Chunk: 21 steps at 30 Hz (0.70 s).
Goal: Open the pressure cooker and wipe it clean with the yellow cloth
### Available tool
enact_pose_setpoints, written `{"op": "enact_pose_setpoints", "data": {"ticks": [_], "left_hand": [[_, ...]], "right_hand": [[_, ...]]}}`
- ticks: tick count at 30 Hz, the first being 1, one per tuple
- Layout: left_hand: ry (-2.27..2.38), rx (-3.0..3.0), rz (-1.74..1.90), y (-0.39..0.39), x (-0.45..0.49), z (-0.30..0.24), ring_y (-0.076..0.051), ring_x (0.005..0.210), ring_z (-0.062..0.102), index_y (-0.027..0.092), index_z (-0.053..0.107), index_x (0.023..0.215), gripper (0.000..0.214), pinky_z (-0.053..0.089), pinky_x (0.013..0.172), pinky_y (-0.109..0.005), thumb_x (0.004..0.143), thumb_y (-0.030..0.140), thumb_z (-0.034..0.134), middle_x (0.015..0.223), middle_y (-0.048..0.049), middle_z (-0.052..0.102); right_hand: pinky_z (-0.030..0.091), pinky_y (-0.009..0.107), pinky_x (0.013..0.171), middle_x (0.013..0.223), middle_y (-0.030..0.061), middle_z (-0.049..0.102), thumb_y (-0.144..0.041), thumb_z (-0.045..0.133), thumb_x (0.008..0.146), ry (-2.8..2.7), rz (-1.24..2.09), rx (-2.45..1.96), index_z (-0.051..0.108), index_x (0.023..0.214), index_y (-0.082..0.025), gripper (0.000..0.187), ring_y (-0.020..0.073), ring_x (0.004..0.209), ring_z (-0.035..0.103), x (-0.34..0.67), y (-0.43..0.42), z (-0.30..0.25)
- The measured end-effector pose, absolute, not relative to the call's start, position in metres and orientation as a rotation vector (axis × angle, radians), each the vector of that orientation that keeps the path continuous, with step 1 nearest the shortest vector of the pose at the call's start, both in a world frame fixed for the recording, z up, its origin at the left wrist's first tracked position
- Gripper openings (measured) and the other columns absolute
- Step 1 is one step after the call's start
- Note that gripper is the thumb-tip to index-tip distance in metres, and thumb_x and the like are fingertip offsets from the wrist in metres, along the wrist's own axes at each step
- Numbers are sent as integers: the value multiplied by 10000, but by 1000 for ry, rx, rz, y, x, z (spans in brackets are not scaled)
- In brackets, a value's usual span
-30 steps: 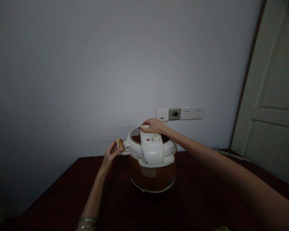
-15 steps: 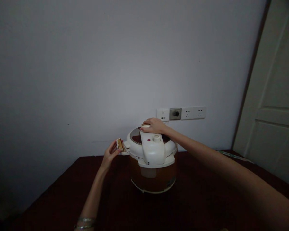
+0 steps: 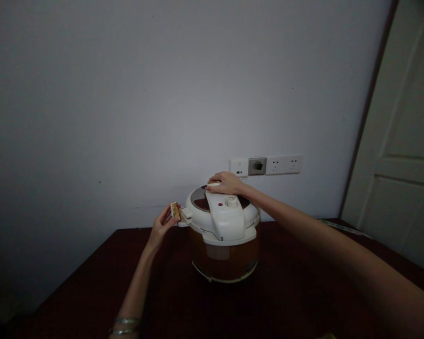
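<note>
Toward the far edge of the table [image 3: 92, 292], head view: the pressure cooker [image 3: 224, 261] stands upright, a rounded brown drum under a glossy cream plastic lid [image 3: 222, 216]. Since a second ago the near end of the lid's handle bar has swung slightly right, so the lid is turning under my right hand [image 3: 225, 183], which is curled over the bar's far end. My left hand [image 3: 161, 226] pinches a small cream block [image 3: 175, 211] just beside the lid's side tab. The table top is dark and smooth.

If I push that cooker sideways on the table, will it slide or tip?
Likely slide: the cooker is squat and wide-based, so tipping seems unlikely. It looks bulky, probably heavy for one hand. The right hand on its lid may steady it; the glossy lid could be slippery.
</note>
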<state>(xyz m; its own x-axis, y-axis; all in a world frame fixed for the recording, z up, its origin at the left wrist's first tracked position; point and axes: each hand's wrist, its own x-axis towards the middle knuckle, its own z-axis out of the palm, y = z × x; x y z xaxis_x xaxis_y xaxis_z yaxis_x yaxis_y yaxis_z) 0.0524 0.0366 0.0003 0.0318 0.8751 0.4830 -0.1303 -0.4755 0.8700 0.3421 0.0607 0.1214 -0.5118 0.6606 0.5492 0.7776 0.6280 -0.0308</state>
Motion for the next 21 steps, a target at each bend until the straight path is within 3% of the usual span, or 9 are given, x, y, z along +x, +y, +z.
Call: {"op": "enact_pose_setpoints", "data": {"ticks": [21], "left_hand": [[791,1530,1547,41,49,-4,-329,1222,489,126,538,1258,722,358,1043,-443,623,368,782,1291,-156,567]], "right_hand": [[393,261,688,970,69,708,-574,540,796,-2342,-186,-998,711,989,-200,455,198,849,620,345,68,120]]}}
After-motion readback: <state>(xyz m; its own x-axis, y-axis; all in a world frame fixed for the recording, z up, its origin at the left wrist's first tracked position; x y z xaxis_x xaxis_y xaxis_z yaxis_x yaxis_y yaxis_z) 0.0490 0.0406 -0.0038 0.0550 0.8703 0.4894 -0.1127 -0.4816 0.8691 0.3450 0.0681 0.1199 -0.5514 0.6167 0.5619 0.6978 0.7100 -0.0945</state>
